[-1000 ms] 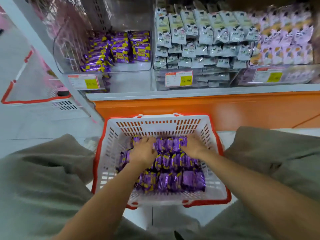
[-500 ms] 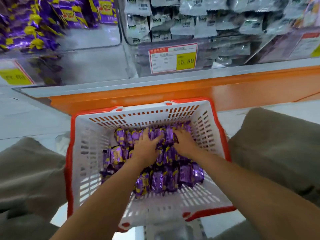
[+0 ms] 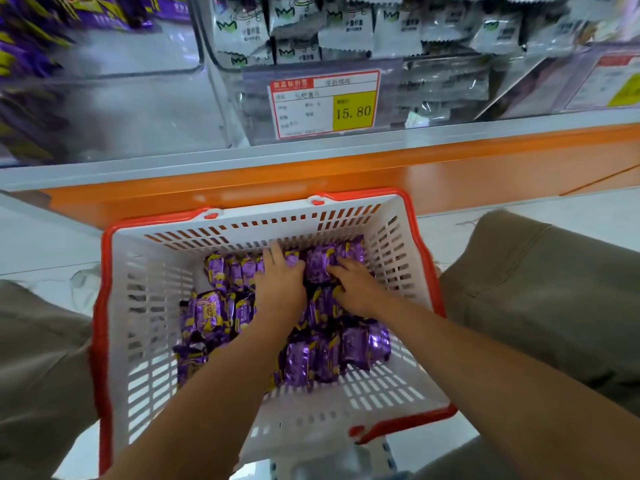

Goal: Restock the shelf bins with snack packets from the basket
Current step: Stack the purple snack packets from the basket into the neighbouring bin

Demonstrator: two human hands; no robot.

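Observation:
A white basket with a red rim (image 3: 145, 306) stands on the floor between my knees. Several purple snack packets (image 3: 346, 348) lie in it. My left hand (image 3: 280, 285) lies on the packets at the far end, fingers stretched toward the basket's far wall. Close beside it, my right hand (image 3: 356, 289) rests with spread fingers on a purple packet (image 3: 317, 268). Neither hand has lifted a packet. On the shelf above, at the upper left, a clear bin holds the same purple packets (image 3: 31, 53), blurred.
The middle clear bin holds white packets (image 3: 311, 32) and carries a price tag reading 15.80 (image 3: 325, 103). An orange plinth (image 3: 381, 168) runs under the shelf just behind the basket. My knees in olive trousers flank the basket, one on the left (image 3: 41, 358), one on the right (image 3: 540, 289).
My view has dropped closer to the basket and shelf. Both hands have slid toward the basket's far end and nearer each other on the packets.

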